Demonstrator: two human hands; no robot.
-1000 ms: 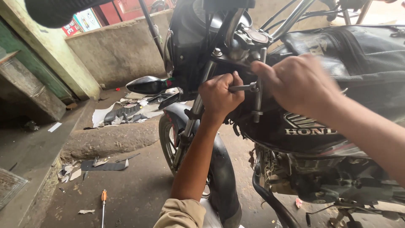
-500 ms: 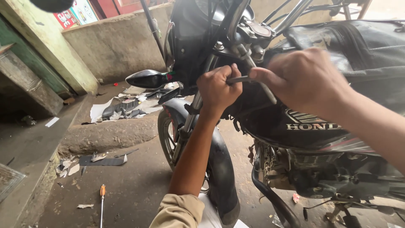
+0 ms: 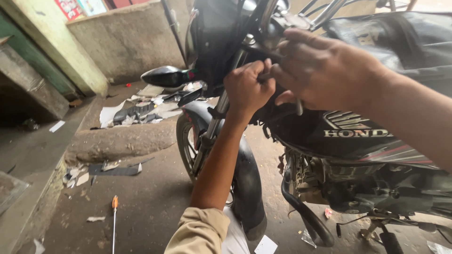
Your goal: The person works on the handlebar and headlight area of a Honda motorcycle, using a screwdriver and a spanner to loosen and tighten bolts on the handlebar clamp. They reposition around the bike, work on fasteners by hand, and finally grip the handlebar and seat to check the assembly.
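A black motorcycle [image 3: 358, 136] stands in front of me, its front fork [image 3: 214, 127] running down to the front wheel [image 3: 187, 146]. My left hand [image 3: 246, 89] reaches up from a beige sleeve and is clenched just below the handlebar, by the top of the fork, on one end of a thin dark metal tool [image 3: 267, 76]. My right hand [image 3: 325, 70] comes in from the right and closes over the tool's other end, right beside the left hand. A short metal tip [image 3: 299, 109] sticks out beneath its fingers. The part the tool sits on is hidden by both hands.
An orange-handled screwdriver [image 3: 113, 221] lies on the concrete floor at lower left. Paper scraps and litter [image 3: 136, 110] cover a raised kerb [image 3: 117, 141] behind the wheel. A curved black guard bar [image 3: 306, 218] and the engine [image 3: 367, 183] sit low on the right. A wall [image 3: 132, 42] closes off the back.
My view has moved closer to the bike. Both hands have shifted slightly upward along the fork top, and the right hand now sits tighter against the left.
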